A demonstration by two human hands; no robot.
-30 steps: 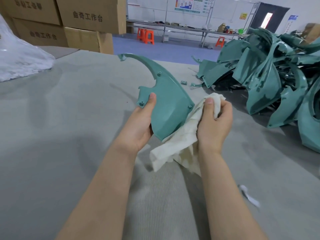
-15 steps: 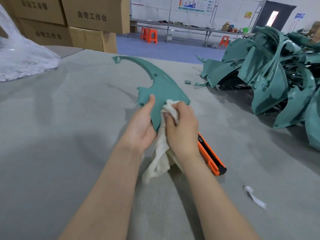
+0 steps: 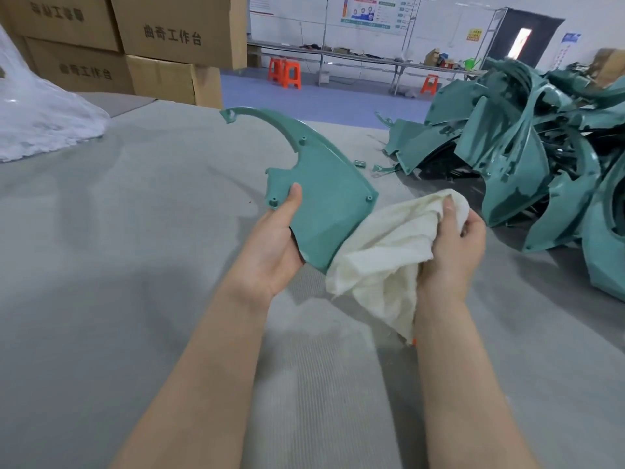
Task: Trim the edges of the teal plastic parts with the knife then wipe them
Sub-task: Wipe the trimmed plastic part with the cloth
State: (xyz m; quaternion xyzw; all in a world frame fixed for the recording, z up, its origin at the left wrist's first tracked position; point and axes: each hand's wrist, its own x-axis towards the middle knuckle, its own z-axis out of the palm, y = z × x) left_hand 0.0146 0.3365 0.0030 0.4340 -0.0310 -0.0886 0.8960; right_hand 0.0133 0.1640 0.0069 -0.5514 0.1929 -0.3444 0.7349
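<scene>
My left hand (image 3: 275,245) grips a curved teal plastic part (image 3: 321,187) by its lower left edge, thumb on its face, and holds it tilted above the grey table (image 3: 118,265). My right hand (image 3: 453,245) grips a bunched cream cloth (image 3: 378,258) just right of the part; the cloth touches the part's lower right edge and hangs down. Only a sliver of the orange knife (image 3: 414,341) shows under the cloth's lower tip; the rest is hidden.
A heap of teal plastic parts (image 3: 524,157) fills the table's right side, with small teal offcuts (image 3: 360,163) near it. Stacked cardboard boxes (image 3: 142,38) and a white plastic bag (image 3: 37,123) stand at the far left. Orange stools (image 3: 285,74) lie beyond.
My right hand has swept the cloth from the part's lower middle out to the right, off its face. The cloth now covers the orange knife. The part is tipped more upright.
</scene>
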